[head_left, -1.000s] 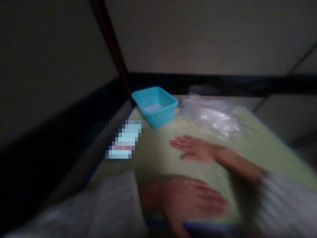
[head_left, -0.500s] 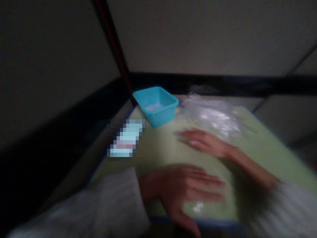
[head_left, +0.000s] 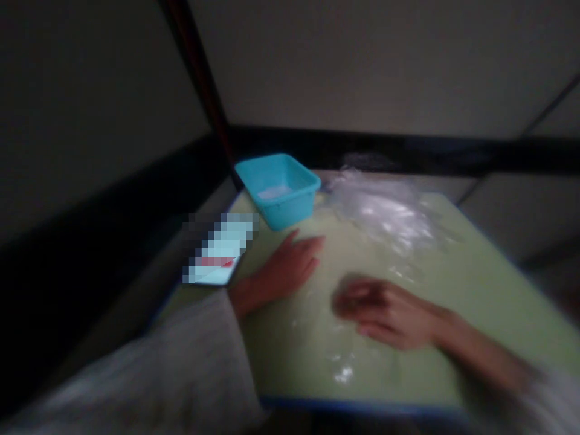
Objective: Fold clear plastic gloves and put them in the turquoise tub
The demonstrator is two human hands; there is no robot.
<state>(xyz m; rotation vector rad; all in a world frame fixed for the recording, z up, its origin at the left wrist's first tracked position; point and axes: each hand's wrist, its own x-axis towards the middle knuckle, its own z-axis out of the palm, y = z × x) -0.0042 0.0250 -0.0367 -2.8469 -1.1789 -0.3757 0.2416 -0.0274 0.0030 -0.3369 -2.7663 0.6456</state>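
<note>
My left hand (head_left: 290, 266) is over the table just in front of the turquoise basket (head_left: 294, 208), fingers apart and nothing in them. To its right, my right hand (head_left: 389, 311) rests low over the table with its fingers curled; what they hold, if anything, is hidden. A clear plastic film or bag (head_left: 343, 373), faint and shiny, lies flat near the front edge, below both hands. Behind my right hand is a heap of clear plastic bags (head_left: 389, 211). Something whitish lies inside the basket.
The pale green table (head_left: 475, 290) has a blue edge. At its left side lies a flat, pixelated light panel (head_left: 217, 254) with a red strip. Walls with a dark band stand behind the table and to the left.
My left hand has moved from the front edge up and left, towards the basket. My right hand has come down nearer the front, and its fingers have curled. The film between them shows more.
</note>
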